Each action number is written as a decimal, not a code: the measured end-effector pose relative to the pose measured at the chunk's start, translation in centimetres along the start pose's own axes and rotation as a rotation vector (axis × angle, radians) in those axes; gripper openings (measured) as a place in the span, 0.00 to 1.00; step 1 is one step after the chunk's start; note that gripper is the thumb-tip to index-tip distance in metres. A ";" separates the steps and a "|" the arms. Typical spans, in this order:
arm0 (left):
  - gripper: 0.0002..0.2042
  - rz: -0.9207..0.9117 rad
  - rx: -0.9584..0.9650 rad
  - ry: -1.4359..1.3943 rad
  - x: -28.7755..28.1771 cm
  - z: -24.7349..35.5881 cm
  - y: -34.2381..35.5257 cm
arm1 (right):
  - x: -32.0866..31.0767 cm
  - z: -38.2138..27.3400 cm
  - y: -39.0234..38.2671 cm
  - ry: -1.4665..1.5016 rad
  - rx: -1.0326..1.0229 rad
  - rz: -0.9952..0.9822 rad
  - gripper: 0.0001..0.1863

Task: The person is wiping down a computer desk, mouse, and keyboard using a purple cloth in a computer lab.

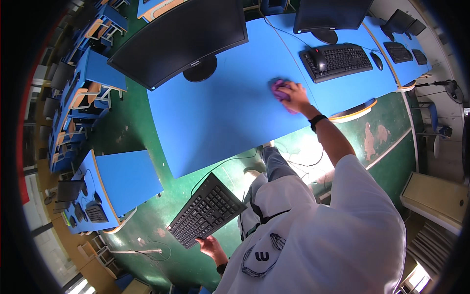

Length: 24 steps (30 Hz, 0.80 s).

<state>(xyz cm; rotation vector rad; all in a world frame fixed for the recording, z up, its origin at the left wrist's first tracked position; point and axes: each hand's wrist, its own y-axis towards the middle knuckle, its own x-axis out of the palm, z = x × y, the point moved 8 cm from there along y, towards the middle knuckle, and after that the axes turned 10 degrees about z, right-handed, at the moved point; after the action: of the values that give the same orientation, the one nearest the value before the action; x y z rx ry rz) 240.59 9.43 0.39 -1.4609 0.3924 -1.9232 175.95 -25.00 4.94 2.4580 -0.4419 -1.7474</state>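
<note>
My left hand [212, 248] grips a black computer keyboard [205, 211] by its lower edge, holding it off the desk above the green floor. A cable trails from the keyboard toward the desk. My right hand [294, 97] presses a purple cloth [281, 90] onto the blue desktop [220, 112], near the seam with the neighbouring desk. The fingers are bent over the cloth and hide part of it. Behind my hands stands a large black monitor [181, 36] on a round base.
On the adjoining desk are a second monitor [333, 12], a keyboard [338, 61] with a mouse [318, 60] resting on it, and another mouse [376, 61]. A blue desk [129, 181] stands to the left. Cables lie across the green floor [127, 117].
</note>
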 end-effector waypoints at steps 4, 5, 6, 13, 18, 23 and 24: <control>0.15 -0.036 -0.016 -0.026 -1.0 1.9 -2.2 | -2.3 3.7 -6.4 -0.070 0.245 0.113 0.28; 0.15 -0.034 0.003 -0.015 -1.5 2.5 -2.8 | -2.6 3.1 -8.2 -0.072 0.279 0.184 0.29; 0.15 -0.037 0.014 -0.026 -1.9 3.1 -3.0 | -2.3 2.2 -9.9 -0.082 0.347 0.239 0.29; 0.14 -0.020 0.069 -0.061 -4.8 5.3 -3.4 | 5.6 -13.6 -10.9 0.208 0.338 0.170 0.29; 0.14 0.037 0.154 0.022 -3.9 6.4 -3.4 | 8.1 -30.4 -10.1 0.207 -0.274 -0.006 0.27; 0.15 -0.202 0.034 0.033 -0.4 5.5 -2.9 | 6.6 -27.8 -9.2 0.378 -0.547 -0.009 0.26; 0.16 -0.122 0.077 0.042 -0.9 5.6 -2.6 | 6.2 -25.2 -8.6 0.328 -0.495 0.010 0.26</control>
<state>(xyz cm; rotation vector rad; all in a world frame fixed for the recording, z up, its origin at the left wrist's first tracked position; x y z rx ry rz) 245.06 12.79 3.13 -1.4258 0.2501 -2.0444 202.99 -20.84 5.82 2.2957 0.0122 -1.2211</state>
